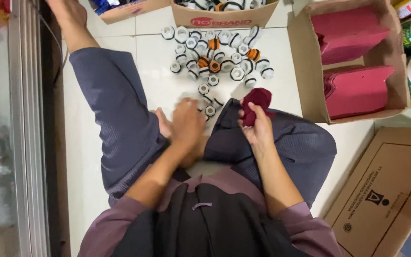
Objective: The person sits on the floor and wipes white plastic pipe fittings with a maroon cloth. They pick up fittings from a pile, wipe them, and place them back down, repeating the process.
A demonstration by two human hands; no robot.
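Between right fingers: red cloth, probably pinched.

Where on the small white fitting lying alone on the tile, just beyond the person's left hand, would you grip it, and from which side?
Grip the white fitting across its outer ring, probably from above with thumb and forefinger. It lies flat with its opening facing up, and bare white floor surrounds it, so the sides look free. The left hand is nearest; the right hand holds a dark red cloth.

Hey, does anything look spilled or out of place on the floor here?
Nothing looks damaged. The white fittings lie loose in a heap on the tiled floor rather than in a box; a few strays sit near the left hand.
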